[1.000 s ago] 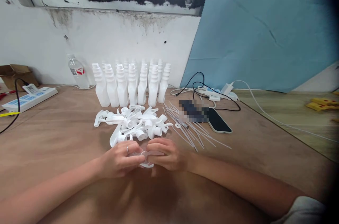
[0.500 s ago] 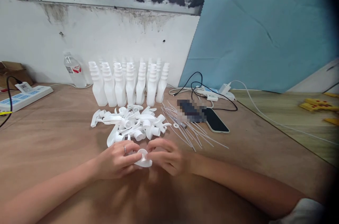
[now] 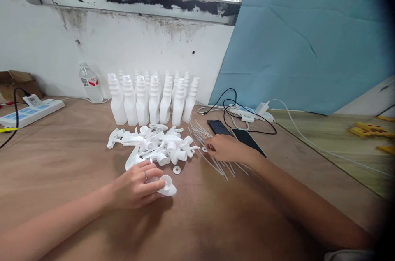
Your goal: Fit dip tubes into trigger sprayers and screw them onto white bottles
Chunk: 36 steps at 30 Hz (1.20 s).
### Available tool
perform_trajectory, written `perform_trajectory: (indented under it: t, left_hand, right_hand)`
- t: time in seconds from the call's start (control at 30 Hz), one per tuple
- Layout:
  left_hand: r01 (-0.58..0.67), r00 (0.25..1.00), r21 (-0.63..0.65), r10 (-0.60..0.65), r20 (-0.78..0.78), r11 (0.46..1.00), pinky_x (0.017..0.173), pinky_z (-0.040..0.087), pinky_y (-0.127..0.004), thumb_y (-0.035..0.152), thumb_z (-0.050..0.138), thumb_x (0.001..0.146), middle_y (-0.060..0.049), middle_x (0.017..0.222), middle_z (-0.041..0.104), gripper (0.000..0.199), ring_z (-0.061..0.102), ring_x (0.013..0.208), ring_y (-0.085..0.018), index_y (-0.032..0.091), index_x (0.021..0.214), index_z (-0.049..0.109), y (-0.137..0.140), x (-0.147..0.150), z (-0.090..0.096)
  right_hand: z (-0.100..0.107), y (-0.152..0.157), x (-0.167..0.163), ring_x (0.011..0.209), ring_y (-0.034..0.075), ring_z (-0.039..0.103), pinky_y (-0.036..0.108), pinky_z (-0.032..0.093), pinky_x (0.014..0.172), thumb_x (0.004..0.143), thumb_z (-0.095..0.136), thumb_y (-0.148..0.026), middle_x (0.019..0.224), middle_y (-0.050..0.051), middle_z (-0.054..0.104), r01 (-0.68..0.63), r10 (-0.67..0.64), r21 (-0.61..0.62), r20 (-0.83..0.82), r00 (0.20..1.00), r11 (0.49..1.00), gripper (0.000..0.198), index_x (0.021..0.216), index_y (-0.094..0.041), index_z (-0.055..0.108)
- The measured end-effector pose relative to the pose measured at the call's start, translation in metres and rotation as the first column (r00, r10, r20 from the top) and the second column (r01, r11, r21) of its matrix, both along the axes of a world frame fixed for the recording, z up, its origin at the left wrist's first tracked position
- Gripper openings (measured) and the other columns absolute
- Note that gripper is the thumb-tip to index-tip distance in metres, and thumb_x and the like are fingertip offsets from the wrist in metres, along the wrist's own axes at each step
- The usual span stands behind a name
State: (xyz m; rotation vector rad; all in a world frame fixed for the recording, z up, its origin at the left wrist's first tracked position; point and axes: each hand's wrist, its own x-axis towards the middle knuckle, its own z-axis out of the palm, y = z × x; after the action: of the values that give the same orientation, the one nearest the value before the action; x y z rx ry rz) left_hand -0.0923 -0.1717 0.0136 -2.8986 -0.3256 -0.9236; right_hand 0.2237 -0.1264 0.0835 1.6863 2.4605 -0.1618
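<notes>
My left hand (image 3: 143, 185), with a ring on one finger, is closed around a white spray trigger head (image 3: 168, 189) just above the table. The round collar of the head faces up. My right hand (image 3: 220, 147) reaches over the thin white tubes (image 3: 216, 167), its fingertips bent down by a small white washer (image 3: 204, 149); what they pinch, if anything, is hidden. Another white washer (image 3: 177, 170) lies near the left hand. Beyond it is a heap of white trigger heads (image 3: 160, 145).
White bottles (image 3: 154, 102) stand in rows behind the heap. Two phones (image 3: 248, 141) lie under and beyond the right forearm, with black cables (image 3: 253, 130) nearby. A water bottle (image 3: 91, 84), a power strip (image 3: 33, 112) and a cardboard box (image 3: 20, 84) are at the left.
My right hand has left the trigger head and moved right to the tubes. A washer now shows on the table in front of the heap. My left hand still holds the head.
</notes>
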Motion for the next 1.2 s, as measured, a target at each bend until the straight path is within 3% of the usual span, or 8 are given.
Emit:
perform_trajectory:
  t: [0.13, 0.4, 0.63, 0.73, 0.83, 0.97, 1.03, 1.2]
  left_hand:
    - [0.038, 0.999, -0.035, -0.038, -0.013, 0.999, 0.072, 0.046, -0.037, 0.034, 0.062, 0.086, -0.011, 0.091, 0.066, 0.030, 0.058, 0.076, -0.020, 0.016, 0.108, 0.052, -0.001, -0.001, 0.003]
    - [-0.004, 0.998, -0.188, 0.015, 0.056, 0.982, 0.073, 0.046, -0.031, 0.021, 0.059, 0.086, -0.008, 0.090, 0.066, 0.027, 0.059, 0.075, -0.017, 0.018, 0.110, 0.047, -0.004, 0.002, 0.002]
    - [-0.104, 0.987, -0.444, 0.147, 0.064, 0.890, 0.076, 0.048, -0.029, 0.023, 0.066, 0.082, -0.006, 0.093, 0.063, 0.040, 0.059, 0.084, -0.017, 0.020, 0.118, 0.049, -0.012, 0.003, 0.000]
    - [-0.072, 0.989, -0.552, 0.131, 0.068, 0.831, 0.083, 0.048, -0.030, 0.020, 0.065, 0.082, -0.008, 0.103, 0.064, 0.034, 0.059, 0.096, -0.019, 0.020, 0.115, 0.056, -0.016, 0.006, 0.000]
    - [-0.040, 0.991, -0.581, 0.106, 0.081, 0.813, 0.084, 0.048, -0.031, 0.018, 0.064, 0.081, -0.009, 0.103, 0.064, 0.032, 0.059, 0.095, -0.019, 0.019, 0.113, 0.060, -0.023, 0.010, 0.003]
    - [-0.018, 0.994, -0.589, 0.076, 0.074, 0.808, 0.081, 0.050, -0.029, 0.016, 0.063, 0.079, -0.009, 0.101, 0.064, 0.037, 0.060, 0.091, -0.018, 0.018, 0.116, 0.060, -0.033, 0.012, 0.008]
    - [-0.016, 0.995, -0.590, 0.073, 0.073, 0.807, 0.078, 0.050, -0.029, 0.016, 0.063, 0.078, -0.008, 0.100, 0.064, 0.038, 0.060, 0.089, -0.018, 0.019, 0.115, 0.060, -0.036, 0.011, 0.008]
    - [-0.011, 0.996, -0.600, 0.059, 0.060, 0.800, 0.078, 0.049, -0.029, 0.015, 0.064, 0.075, -0.008, 0.100, 0.063, 0.039, 0.059, 0.089, -0.018, 0.018, 0.114, 0.060, -0.034, 0.011, 0.005]
  right_hand:
    - [-0.005, -0.001, -0.007, 0.059, 0.015, 0.054, 0.024, 0.025, 0.052, 0.080, 0.056, -0.035, 0.069, 0.005, 0.064, 0.009, -0.011, -0.098, -0.020, 1.000, 0.995, 0.022, 0.070, -0.017, 0.063]
    - [-0.026, 0.002, -0.011, 0.042, 0.008, 0.036, 0.023, 0.020, 0.044, 0.069, 0.061, -0.028, 0.045, -0.003, 0.042, 0.126, -0.147, -0.205, -0.087, 0.985, 0.971, 0.022, 0.053, -0.015, 0.051]
    - [0.005, -0.003, -0.005, 0.038, 0.008, 0.043, 0.020, 0.029, 0.040, 0.074, 0.049, -0.026, 0.047, -0.001, 0.053, 0.160, -0.250, -0.308, -0.279, 0.927, 0.938, 0.021, 0.055, -0.017, 0.045]
    - [0.023, -0.014, -0.008, 0.037, 0.008, 0.050, 0.018, 0.032, 0.038, 0.073, 0.048, -0.022, 0.052, 0.000, 0.061, 0.072, -0.287, -0.387, -0.534, 0.795, 0.919, 0.014, 0.060, -0.017, 0.045]
    - [0.030, -0.031, -0.023, 0.037, 0.008, 0.053, 0.016, 0.036, 0.036, 0.072, 0.049, -0.019, 0.055, -0.002, 0.062, -0.126, -0.276, -0.422, -0.762, 0.586, 0.898, 0.007, 0.065, -0.016, 0.048]
    - [0.021, -0.056, -0.051, 0.042, 0.011, 0.060, 0.021, 0.049, 0.042, 0.073, 0.054, -0.017, 0.060, -0.001, 0.063, -0.367, -0.327, -0.417, -0.902, 0.283, 0.832, 0.005, 0.072, -0.016, 0.050]
    - [0.013, -0.066, -0.062, 0.048, 0.011, 0.064, 0.021, 0.052, 0.047, 0.076, 0.059, -0.016, 0.062, -0.001, 0.064, -0.416, -0.313, -0.356, -0.934, 0.170, 0.837, 0.008, 0.075, -0.015, 0.051]
    - [-0.004, -0.077, -0.073, 0.072, 0.013, 0.069, 0.023, 0.057, 0.067, 0.081, 0.061, -0.015, 0.077, 0.004, 0.066, -0.386, -0.170, -0.192, -0.981, 0.091, 0.902, 0.005, 0.085, -0.013, 0.058]
